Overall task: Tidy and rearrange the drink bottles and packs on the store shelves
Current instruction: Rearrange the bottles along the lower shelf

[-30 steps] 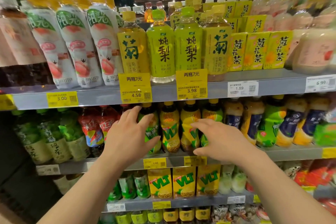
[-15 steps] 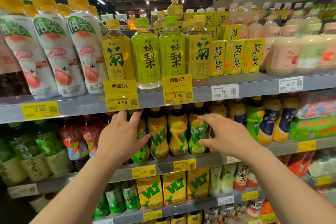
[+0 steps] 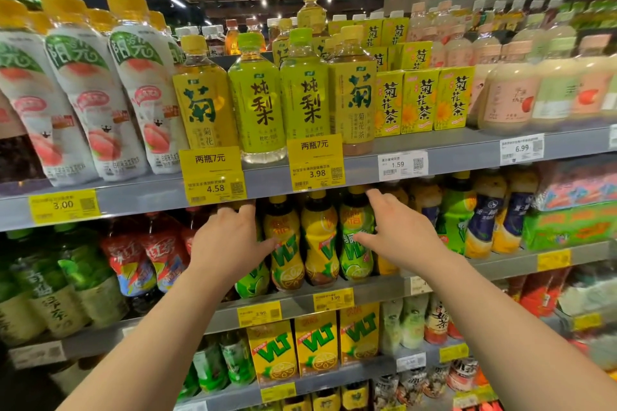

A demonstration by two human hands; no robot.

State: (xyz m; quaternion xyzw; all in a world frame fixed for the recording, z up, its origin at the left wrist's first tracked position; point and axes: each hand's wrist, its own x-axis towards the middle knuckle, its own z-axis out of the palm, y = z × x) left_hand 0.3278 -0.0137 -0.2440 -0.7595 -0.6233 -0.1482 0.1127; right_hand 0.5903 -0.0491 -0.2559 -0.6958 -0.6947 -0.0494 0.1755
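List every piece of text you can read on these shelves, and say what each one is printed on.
"两瓶7元" and "4.58": yellow promo tag
"两瓶7元" and "3.98": second yellow promo tag
"3.00": yellow shelf tag
"1.59": white shelf tag
"6.99": right white tag
"菊花茶": yellow cartons
"炖梨": green bottles
"VLT": lower cartons
Small print and lower price tags: too blurred.

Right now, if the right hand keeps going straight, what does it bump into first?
Probably the green-label VLT bottle: the right hand points its fingers at that bottle's side, thumb near the label. Depth is unclear, so it may already touch.
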